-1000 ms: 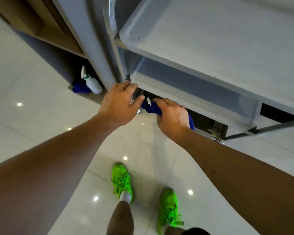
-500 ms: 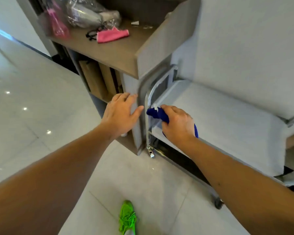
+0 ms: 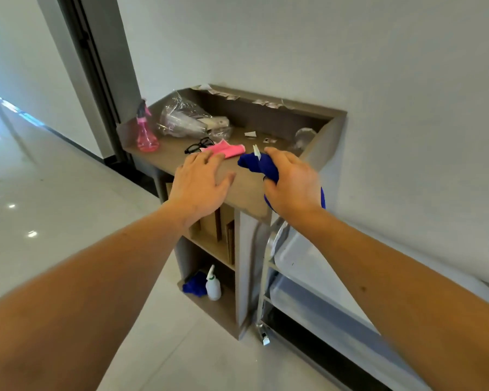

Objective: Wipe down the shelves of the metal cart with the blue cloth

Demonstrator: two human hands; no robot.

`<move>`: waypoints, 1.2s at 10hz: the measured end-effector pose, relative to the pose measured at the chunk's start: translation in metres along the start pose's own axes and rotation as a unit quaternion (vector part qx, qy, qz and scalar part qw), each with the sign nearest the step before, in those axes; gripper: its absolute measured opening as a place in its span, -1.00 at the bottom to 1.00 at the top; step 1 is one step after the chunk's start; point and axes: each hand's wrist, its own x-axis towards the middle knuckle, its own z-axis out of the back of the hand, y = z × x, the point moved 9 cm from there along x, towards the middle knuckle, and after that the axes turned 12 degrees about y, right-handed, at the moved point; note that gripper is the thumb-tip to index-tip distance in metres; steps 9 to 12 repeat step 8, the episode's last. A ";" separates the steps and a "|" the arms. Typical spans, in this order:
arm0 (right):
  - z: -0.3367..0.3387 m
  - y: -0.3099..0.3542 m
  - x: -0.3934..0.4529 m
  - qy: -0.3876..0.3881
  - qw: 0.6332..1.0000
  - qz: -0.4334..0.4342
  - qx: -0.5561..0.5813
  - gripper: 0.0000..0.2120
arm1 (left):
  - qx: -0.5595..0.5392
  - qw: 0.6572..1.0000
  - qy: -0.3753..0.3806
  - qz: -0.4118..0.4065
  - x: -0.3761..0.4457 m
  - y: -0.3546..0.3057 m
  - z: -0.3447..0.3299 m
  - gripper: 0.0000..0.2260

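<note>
My right hand [image 3: 292, 183] is closed around the bunched blue cloth [image 3: 259, 165], which has a small white tag and sticks out past my fingers. It hovers above the near right corner of the wooden cabinet's top. My left hand [image 3: 199, 183] is open, fingers spread, palm down over the cabinet top's front edge; I cannot tell if it touches. The metal cart [image 3: 299, 266] stands below and to the right against the wall, its grey shelves partly hidden by my right forearm.
The wooden cabinet [image 3: 246, 196] holds a pink spray bottle [image 3: 145, 131], a plastic bag [image 3: 189, 119], black glasses [image 3: 199, 144] and a pink cloth [image 3: 226, 149]. Its bottom shelf has a white spray bottle [image 3: 213, 286] and another blue cloth [image 3: 194, 285]. Glossy tiled floor lies left.
My view and both hands have risen from the cart's lower shelves to the cabinet top. The right hand has kept hold of the blue cloth throughout.
</note>
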 end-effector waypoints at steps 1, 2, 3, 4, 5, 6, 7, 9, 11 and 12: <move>-0.003 0.021 0.036 -0.004 1.000 0.000 -0.019 -0.50 | -0.010 1.000 0.000 -0.004 0.018 0.019 0.012 -0.42; -0.016 0.033 0.068 0.004 1.000 -0.004 -0.031 -0.52 | 0.005 1.000 0.000 -0.014 0.034 0.038 0.021 -0.46; -0.038 0.036 0.096 0.026 0.999 -0.001 -0.039 -0.56 | 0.005 1.000 -0.004 -0.007 0.051 0.056 0.026 -0.47; -0.069 0.028 0.119 0.068 0.994 0.006 -0.089 -0.50 | 0.008 1.000 -0.003 0.000 0.065 0.069 0.021 -0.46; -0.100 0.006 0.135 0.100 0.987 -0.019 -0.125 -0.54 | 0.015 1.000 -0.003 -0.001 0.084 0.076 0.016 -0.45; -0.145 -0.024 0.144 0.213 0.966 -0.074 -0.126 -0.65 | 0.023 1.000 -0.002 0.004 0.107 0.081 0.008 -0.45; -0.181 -0.041 0.140 0.328 0.929 -0.112 -0.127 -0.47 | 0.022 1.000 0.016 0.002 0.126 0.078 -0.004 -0.46; -0.189 -0.047 0.152 0.329 0.928 -0.120 -0.129 -0.44 | 0.025 0.999 0.025 -0.011 0.143 0.074 -0.013 -0.46; -0.189 -0.047 0.152 0.329 0.928 -0.120 -0.129 -0.44 | 0.025 0.999 0.025 -0.011 0.143 0.074 -0.013 -0.46; -0.189 -0.047 0.152 0.329 0.928 -0.120 -0.129 -0.44 | 0.025 0.999 0.025 -0.011 0.143 0.074 -0.013 -0.46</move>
